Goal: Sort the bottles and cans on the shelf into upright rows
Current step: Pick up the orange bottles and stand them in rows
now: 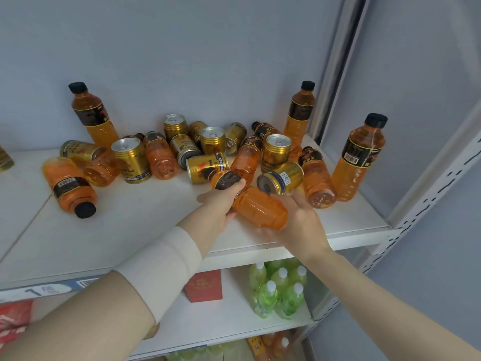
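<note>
Both hands are clamped on one orange bottle (260,208), held tilted just above the white shelf (130,230) near its front edge. Left hand (218,201) grips the dark-labelled upper end, fingers curled round it. Right hand (303,222) cups the base from beneath. White wrap (161,264) on the left forearm. Just behind the held bottle, a gold can on its side (207,168) and a second lying can (281,178). Farther behind it, a jumble of lying bottles, with upright cans among them, e.g. the nearest upright can (276,152). Right of it, an upright bottle (359,157). Two more stand by the back wall: back-right bottle (299,113), back-left bottle (93,113). Well left of it, a lying bottle (69,186), cap toward the front. Below it, on a lower shelf, green bottles (278,290) and a red box (204,285).
</note>
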`<action>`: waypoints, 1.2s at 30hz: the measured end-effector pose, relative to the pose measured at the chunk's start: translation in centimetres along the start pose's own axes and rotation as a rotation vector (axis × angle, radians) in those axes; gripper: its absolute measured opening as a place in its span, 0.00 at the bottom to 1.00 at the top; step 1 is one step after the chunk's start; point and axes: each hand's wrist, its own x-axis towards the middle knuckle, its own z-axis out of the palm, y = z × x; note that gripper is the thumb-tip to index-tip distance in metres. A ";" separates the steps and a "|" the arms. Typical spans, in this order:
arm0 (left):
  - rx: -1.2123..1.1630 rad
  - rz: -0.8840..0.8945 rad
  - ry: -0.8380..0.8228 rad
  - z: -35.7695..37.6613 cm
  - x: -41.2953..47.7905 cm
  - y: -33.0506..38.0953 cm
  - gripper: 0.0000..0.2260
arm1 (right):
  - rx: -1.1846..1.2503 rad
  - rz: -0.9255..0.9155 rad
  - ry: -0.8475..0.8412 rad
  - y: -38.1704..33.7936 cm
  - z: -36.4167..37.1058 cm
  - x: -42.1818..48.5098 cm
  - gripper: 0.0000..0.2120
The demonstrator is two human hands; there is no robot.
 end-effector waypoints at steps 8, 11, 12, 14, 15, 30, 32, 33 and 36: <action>-0.069 0.265 -0.167 0.4 -0.7 0.8 0.30 | 0.186 0.011 0.386 2.1 -2.3 -0.5 0.34; 0.002 0.370 -0.161 0.6 -0.9 1.6 0.31 | 0.305 0.356 0.653 4.7 -4.6 1.2 0.38; 0.037 0.379 -0.162 0.7 -0.9 1.8 0.29 | 0.334 0.462 0.663 5.5 -5.1 1.9 0.39; 0.078 0.393 -0.176 0.9 -0.9 1.9 0.27 | 0.372 0.575 0.624 6.8 -5.8 3.7 0.41; 0.088 0.402 -0.182 1.0 -0.9 1.9 0.26 | 0.384 0.606 0.592 7.3 -5.9 4.5 0.40; 0.168 0.549 -0.201 0.3 -2.9 3.0 0.25 | 0.255 0.546 0.497 6.9 -9.7 5.1 0.25; 0.168 0.595 -0.190 -0.7 -3.7 3.7 0.23 | 0.235 0.484 0.512 5.4 -11.1 4.4 0.26; 0.168 0.626 -0.187 -1.2 -4.2 4.1 0.21 | 0.231 0.445 0.514 4.4 -11.7 4.1 0.27; 0.209 0.723 -0.163 -3.5 -5.6 5.4 0.19 | 0.253 0.362 0.484 1.3 -12.8 3.5 0.29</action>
